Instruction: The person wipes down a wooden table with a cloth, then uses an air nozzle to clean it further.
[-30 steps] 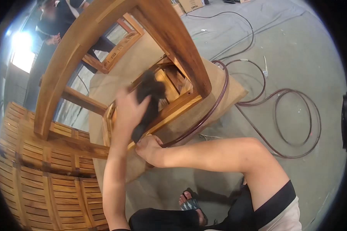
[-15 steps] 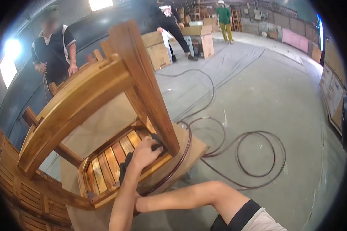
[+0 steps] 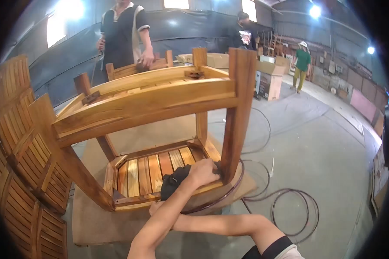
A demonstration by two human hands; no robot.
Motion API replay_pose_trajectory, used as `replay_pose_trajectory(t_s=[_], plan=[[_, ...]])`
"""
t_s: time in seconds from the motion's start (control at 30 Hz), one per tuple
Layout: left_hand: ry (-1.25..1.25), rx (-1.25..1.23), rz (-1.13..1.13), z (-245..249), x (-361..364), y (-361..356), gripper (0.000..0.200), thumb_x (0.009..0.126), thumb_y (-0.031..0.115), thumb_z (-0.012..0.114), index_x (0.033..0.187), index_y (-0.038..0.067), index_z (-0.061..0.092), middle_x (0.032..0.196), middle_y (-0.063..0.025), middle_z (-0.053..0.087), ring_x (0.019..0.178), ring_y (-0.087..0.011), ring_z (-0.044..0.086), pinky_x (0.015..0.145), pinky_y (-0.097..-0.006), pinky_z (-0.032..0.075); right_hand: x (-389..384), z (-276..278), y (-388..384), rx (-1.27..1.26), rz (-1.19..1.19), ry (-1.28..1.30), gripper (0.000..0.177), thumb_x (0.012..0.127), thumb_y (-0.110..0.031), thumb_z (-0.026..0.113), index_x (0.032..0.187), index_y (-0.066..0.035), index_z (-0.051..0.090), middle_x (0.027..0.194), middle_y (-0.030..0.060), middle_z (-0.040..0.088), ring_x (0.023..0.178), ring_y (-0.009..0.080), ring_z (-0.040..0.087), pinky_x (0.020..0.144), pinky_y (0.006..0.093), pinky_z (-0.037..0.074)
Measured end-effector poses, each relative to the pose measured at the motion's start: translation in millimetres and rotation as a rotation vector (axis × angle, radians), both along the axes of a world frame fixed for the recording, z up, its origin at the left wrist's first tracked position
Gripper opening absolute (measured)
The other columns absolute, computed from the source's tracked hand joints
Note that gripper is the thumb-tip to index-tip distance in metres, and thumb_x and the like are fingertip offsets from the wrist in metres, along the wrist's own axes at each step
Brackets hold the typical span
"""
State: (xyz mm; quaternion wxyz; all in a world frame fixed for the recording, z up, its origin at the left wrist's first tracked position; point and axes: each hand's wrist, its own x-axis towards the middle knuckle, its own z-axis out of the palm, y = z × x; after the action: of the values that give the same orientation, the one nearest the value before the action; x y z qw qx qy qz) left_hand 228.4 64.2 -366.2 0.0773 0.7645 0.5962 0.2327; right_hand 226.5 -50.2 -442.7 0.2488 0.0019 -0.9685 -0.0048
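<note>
A big workshop hall with a grey concrete floor (image 3: 333,146) and a dark tarpaulin wall (image 3: 69,60) at the back. Bright windows (image 3: 62,13) sit above it, and ceiling lamps (image 3: 315,11) glare on the right. Slatted wooden panels (image 3: 17,129) lean at the left. Cardboard boxes (image 3: 270,80) stand further off, a hose (image 3: 291,211) lies coiled on the floor, and three people stand about – one in a green shirt (image 3: 303,60).

We see open room above the seat slats (image 3: 148,169) — the near chair leg (image 3: 235,129) blocks our left hand (image 3: 204,172) on its right side.
</note>
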Motion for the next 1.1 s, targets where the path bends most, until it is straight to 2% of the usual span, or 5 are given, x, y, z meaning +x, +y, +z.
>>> replay_pose_trajectory(t_s=[0.2,0.53,0.8,0.87,1.1], plan=[[-0.129,-0.081,0.17,0.5,4.7,1.7,0.043,0.063,0.033,0.072,0.094,0.003,0.073,0.096,-0.0174,0.069,0.093,-0.0333,0.066,0.083,-0.0407,0.052,2.2,10.8,-6.9,0.073,-0.179,-0.202,0.018,0.071,-0.017,0.059,0.061,-0.003,0.055,0.058,0.0138,0.05,0.056,0.0253,0.054,0.052,0.0351,0.043],[-0.189,-0.102,0.219,11.2,10.9,-3.8,0.038,0.064,0.03,0.072,0.093,0.006,0.074,0.085,-0.018,0.069,0.086,-0.0328,0.067,0.076,-0.0405,0.052,-0.4,11.4,0.7,0.132,-0.155,-0.15,0.016,0.069,-0.016,0.058,0.061,-0.002,0.054,0.058,0.012,0.051,0.054,0.0233,0.057,0.047,0.036,0.042],[-0.264,-0.273,0.262,6.2,3.8,5.9,0.04,0.065,0.029,0.075,0.099,0.009,0.073,0.093,-0.0176,0.07,0.092,-0.0328,0.067,0.08,-0.0401,0.052,-5.9,-6.6,-8.6,0.079,-0.271,-0.087,0.013,0.072,-0.013,0.059,0.068,-0.004,0.05,0.053,0.0093,0.052,0.046,0.0214,0.056,0.039,0.0353,0.042],[-0.275,-0.228,0.271,2.1,3.0,5.9,0.04,0.066,0.028,0.075,0.101,0.008,0.072,0.093,-0.0186,0.07,0.092,-0.0326,0.067,0.08,-0.04,0.052,-10.8,-19.7,-3.3,0.144,-0.246,-0.056,0.013,0.068,-0.012,0.062,0.065,-0.007,0.05,0.048,0.0033,0.049,0.041,0.0191,0.056,0.033,0.0367,0.04],[-0.227,0.001,0.406,-14.6,1.6,17.9,0.036,0.07,0.029,0.073,0.102,0.013,0.073,0.095,-0.0152,0.07,0.092,-0.0328,0.067,0.081,-0.0402,0.052,-1.3,-5.9,-7.8,0.174,-0.3,-0.096,0.014,0.072,-0.013,0.059,0.064,-0.003,0.053,0.055,0.0069,0.049,0.05,0.0195,0.056,0.042,0.0343,0.04]])
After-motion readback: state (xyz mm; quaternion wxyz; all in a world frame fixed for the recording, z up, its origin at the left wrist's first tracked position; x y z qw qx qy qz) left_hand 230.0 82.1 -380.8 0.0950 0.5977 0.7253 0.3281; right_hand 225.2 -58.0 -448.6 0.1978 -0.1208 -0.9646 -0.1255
